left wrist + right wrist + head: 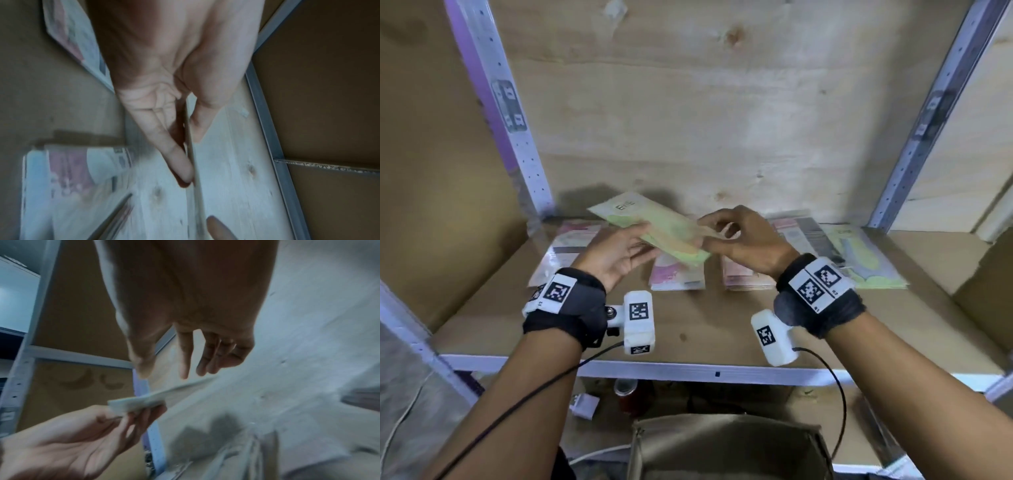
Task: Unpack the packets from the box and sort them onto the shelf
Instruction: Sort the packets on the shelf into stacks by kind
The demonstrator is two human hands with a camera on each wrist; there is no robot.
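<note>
I read the letters "Ene" on the pale end of the green-and-yellow packet (pixel 654 226), which is held in the air above the shelf board (pixel 688 329), tilted, its printed end toward the back panel (pixel 722 102). My left hand (pixel 616 253) grasps the packet's near long edge, thumb on top and fingers under it; the left wrist view shows it edge-on, pinched between thumb and fingers (pixel 179 162). My right hand (pixel 746 240) sits at the packet's other side with fingers loosely curled; in the right wrist view its fingertips (pixel 185 369) hang just above the packet and apart from it, so I see it as released, though the head view is too blurred for me to be certain. On the board behind the held packet lie four stacks: a pink-and-white stack (pixel 571 246) nearest the left upright (pixel 500 102), a pink stack (pixel 678 274) directly under the packet, another pink stack (pixel 750 274) under my right wrist, and a green stack (pixel 866 260) nearest the right upright (pixel 928 120), its top also lettered, but unreadable. The board's front half, from the stacks to its white front rail (pixel 688 371), lies bare. Below the rail stands the open cardboard box (pixel 722 445), its inside dark.
</note>
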